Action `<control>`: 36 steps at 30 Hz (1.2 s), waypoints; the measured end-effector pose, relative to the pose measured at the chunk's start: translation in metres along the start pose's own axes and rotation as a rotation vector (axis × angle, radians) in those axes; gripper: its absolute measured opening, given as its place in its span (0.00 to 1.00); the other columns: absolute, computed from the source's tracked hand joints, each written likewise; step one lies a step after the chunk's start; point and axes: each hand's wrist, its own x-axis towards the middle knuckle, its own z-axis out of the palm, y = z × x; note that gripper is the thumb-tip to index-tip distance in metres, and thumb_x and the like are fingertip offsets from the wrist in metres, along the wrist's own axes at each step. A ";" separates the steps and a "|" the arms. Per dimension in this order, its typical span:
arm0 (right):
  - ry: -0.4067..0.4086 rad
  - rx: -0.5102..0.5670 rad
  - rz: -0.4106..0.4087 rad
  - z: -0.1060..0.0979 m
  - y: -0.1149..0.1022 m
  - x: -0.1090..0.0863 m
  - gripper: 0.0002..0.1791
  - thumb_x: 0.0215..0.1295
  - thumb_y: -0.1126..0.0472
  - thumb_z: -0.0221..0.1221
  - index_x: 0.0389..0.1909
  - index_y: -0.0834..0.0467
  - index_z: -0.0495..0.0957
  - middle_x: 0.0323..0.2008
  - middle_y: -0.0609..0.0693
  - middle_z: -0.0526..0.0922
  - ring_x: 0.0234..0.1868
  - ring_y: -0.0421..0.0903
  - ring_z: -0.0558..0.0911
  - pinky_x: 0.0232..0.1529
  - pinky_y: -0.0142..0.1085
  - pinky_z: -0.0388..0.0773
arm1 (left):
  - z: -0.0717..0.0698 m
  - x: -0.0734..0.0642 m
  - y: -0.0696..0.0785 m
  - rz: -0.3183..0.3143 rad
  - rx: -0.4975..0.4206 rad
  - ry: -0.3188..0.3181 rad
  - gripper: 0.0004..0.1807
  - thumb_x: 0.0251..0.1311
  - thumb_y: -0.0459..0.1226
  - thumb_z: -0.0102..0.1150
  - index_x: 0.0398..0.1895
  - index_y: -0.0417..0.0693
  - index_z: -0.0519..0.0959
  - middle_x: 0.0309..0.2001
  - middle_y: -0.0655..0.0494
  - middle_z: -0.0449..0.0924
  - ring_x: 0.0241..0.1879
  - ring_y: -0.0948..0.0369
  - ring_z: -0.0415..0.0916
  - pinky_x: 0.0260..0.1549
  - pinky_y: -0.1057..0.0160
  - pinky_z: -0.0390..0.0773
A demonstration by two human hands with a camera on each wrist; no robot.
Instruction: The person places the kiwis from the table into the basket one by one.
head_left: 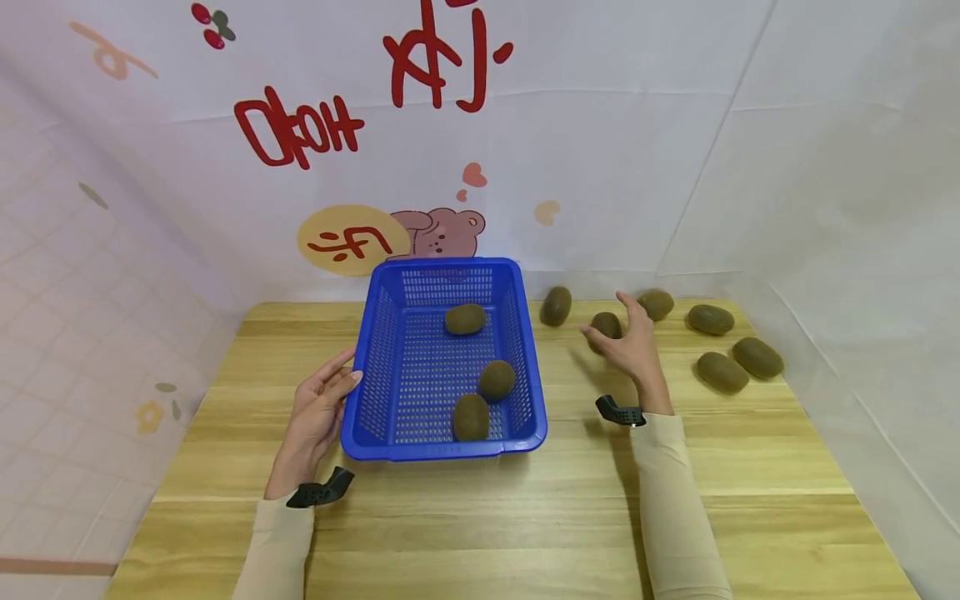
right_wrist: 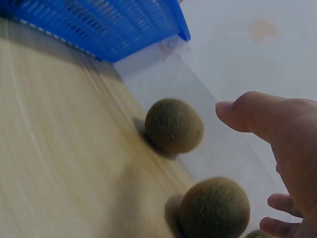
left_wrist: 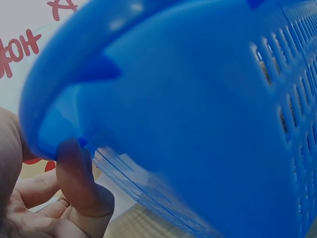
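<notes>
My left hand (head_left: 318, 408) grips the left rim of a blue plastic basket (head_left: 444, 451), thumb on the rim. In the left wrist view, the curled fingers (left_wrist: 79, 173) meet the rim's underside. Three brown kiwis lie in the basket: one kiwi (head_left: 465, 319) toward the back, two near the front right. Over the table, my right hand (head_left: 633, 346) spreads thumb and fingers above a kiwi (head_left: 604, 332), holding nothing. The right wrist view shows that kiwi (right_wrist: 214, 208) below the thumb, with another kiwi (right_wrist: 174, 126) nearer the basket.
Along the back of the wooden table (head_left: 465, 533) stands a white printed sheet (head_left: 600, 167). One kiwi (head_left: 556, 306) lies just right of the basket. More kiwis lie farther right, including a kiwi (head_left: 656, 304) by the fingertips and a kiwi (head_left: 757, 357) near the right edge.
</notes>
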 end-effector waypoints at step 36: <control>0.010 0.084 0.125 0.006 0.021 -0.001 0.45 0.64 0.52 0.71 0.78 0.55 0.61 0.73 0.64 0.68 0.68 0.67 0.72 0.64 0.62 0.76 | 0.000 0.000 -0.001 0.011 0.005 -0.003 0.35 0.70 0.30 0.61 0.78 0.36 0.60 0.39 0.60 0.83 0.31 0.67 0.85 0.26 0.72 0.86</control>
